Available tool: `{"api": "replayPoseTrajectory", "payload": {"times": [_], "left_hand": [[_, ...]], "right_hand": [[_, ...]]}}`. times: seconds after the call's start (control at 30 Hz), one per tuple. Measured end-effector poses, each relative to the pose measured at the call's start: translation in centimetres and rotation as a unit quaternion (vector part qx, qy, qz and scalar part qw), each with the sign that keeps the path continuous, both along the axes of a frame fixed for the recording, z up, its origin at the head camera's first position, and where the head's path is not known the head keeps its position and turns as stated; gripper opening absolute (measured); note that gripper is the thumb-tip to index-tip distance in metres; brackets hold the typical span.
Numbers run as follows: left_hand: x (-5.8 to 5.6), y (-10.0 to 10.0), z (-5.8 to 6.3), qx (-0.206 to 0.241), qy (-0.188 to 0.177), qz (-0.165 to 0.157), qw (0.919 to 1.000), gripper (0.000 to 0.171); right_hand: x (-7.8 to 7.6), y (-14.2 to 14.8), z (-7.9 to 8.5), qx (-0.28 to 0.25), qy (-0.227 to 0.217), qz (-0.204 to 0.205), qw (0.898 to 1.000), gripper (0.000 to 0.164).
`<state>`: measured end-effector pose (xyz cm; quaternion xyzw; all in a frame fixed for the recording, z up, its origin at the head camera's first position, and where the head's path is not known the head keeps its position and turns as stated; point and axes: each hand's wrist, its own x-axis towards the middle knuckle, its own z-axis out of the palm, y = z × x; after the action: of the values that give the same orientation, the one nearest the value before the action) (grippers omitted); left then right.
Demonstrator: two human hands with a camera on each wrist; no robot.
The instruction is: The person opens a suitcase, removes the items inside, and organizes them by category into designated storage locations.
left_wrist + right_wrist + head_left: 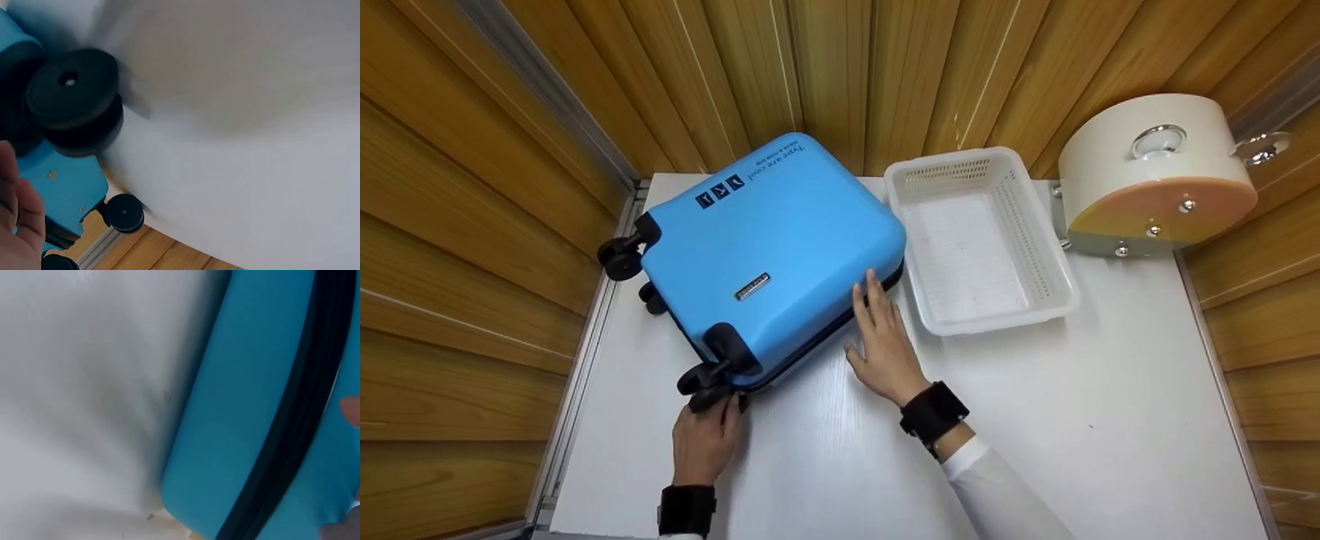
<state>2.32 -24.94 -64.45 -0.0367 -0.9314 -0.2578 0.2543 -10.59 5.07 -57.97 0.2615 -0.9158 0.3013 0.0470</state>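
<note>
A light-blue hard-shell suitcase (pixel 780 240) lies flat on the white table, its black wheels to the left and a black zipper band (pixel 292 416) along its side. My left hand (pixel 705 442) is at the suitcase's near wheeled corner. Its fingertips are partly hidden by a black wheel (pixel 76 98), so their grip is unclear. In the left wrist view only part of this hand shows at the left edge. My right hand (pixel 885 352) rests its extended fingers against the suitcase's near side. A fingertip (pixel 351 410) shows beyond the zipper band in the right wrist view.
Right of the suitcase stands a white plastic basket (pixel 926 304). Farther right is a cream rounded case (pixel 1155 157) with a coloured front and metal fittings. Wood-patterned walls (pixel 840 67) enclose the white table (pixel 1110 412) at the back and both sides.
</note>
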Motion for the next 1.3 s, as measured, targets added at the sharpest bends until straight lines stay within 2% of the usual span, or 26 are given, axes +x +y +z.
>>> {"api": "replayPoseTrajectory", "payload": {"times": [0.13,0.3,0.43,0.53,0.63,0.77,0.93,1.13,1.2,1.3], "left_hand": [[-0.5,0.7,-0.2,-0.009,0.032,-0.019,0.9993,0.021],[-2.2,3.1,-0.1,-0.007,0.057,-0.036,0.9977,0.020],[-3.9,5.6,0.3,0.002,0.051,-0.052,0.9974,0.022],[-5.0,7.6,0.5,0.001,0.040,-0.061,0.9973,0.023],[-5.6,9.4,0.6,0.001,0.036,-0.069,0.9970,0.024],[-6.1,11.9,0.6,0.000,0.046,-0.082,0.9956,0.021],[-6.6,15.0,0.5,-0.039,0.075,-0.090,0.9924,0.018],[-7.5,17.8,0.4,-0.104,0.089,-0.072,0.9880,0.007],[-7.7,18.1,0.5,-0.130,0.095,-0.075,0.9841,0.014],[-7.9,17.9,0.5,-0.157,0.107,-0.088,0.9778,0.024]], "right_hand": [[-0.7,-0.5,0.0,0.011,0.002,-0.003,1.000,0.097],[-3.2,0.1,0.9,0.040,-0.025,-0.011,0.999,0.094],[-5.2,0.9,1.9,0.005,-0.079,-0.039,0.996,0.094],[-6.1,1.4,2.6,-0.030,-0.109,-0.063,0.992,0.093],[-5.9,1.5,3.1,-0.071,-0.139,-0.068,0.985,0.092],[-4.6,1.1,3.3,-0.138,-0.179,-0.070,0.972,0.087],[-3.0,0.3,3.9,-0.202,-0.208,-0.091,0.953,0.089],[-2.0,-0.8,4.4,-0.197,-0.206,-0.107,0.953,0.117],[-2.0,-0.9,4.3,-0.209,-0.201,-0.110,0.951,0.115],[-2.2,-1.0,4.1,-0.232,-0.198,-0.110,0.946,0.103]]}}
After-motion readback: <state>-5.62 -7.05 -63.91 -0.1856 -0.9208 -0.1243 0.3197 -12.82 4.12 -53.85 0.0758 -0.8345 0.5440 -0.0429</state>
